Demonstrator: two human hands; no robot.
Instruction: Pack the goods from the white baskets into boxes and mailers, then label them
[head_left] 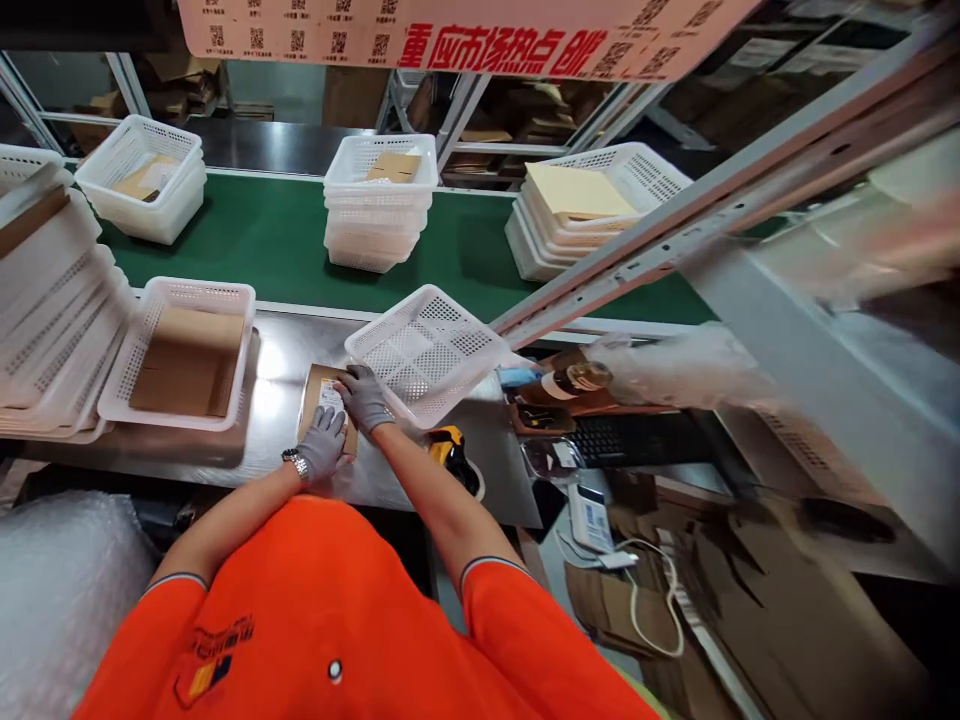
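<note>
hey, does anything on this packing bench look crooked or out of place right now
One thing: the empty white basket by the right hand sits tilted, one edge propped up instead of flat on the steel bench. Both hands rest on the small cardboard parcel, which lies flat.

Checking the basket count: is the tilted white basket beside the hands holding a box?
No, the tilted basket shows only bare mesh; the box lies under both hands on the table.
</note>
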